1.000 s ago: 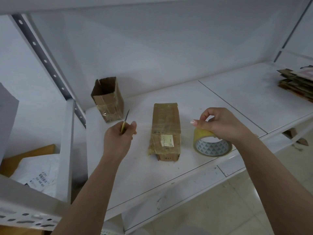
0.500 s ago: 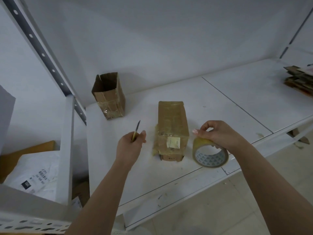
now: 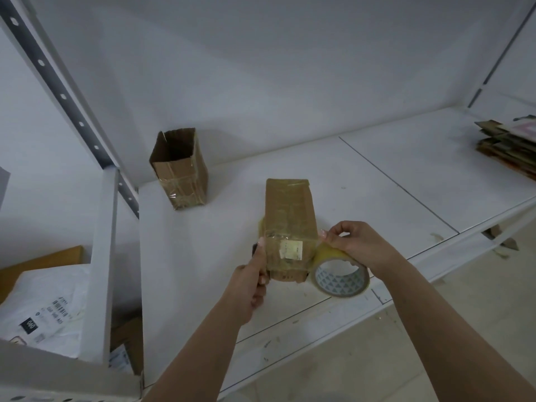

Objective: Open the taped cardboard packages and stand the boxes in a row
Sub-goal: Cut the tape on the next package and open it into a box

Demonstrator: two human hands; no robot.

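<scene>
A taped cardboard package [image 3: 290,216] lies on its side near the front of the white shelf [image 3: 391,181], with a small label on its near end. My left hand [image 3: 251,285] grips a thin cutter [image 3: 255,248] and rests against the package's near left edge. My right hand [image 3: 356,242] holds a roll of yellowish tape [image 3: 342,278] that stands right beside the package's near right corner, with the fingers pinching at the top of the roll. An opened cardboard box [image 3: 179,169] stands upright at the back left of the shelf.
A stack of flattened cardboard [image 3: 510,146] lies at the far right of the shelf. A perforated metal upright [image 3: 72,111] runs along the left. Below left, a white mailing bag [image 3: 43,309] rests on brown cardboard. The shelf's front edge is just below my hands.
My left hand with the cutter has moved right, up against the package's left side. My right hand has brought the tape roll left until it sits beside the package's right corner.
</scene>
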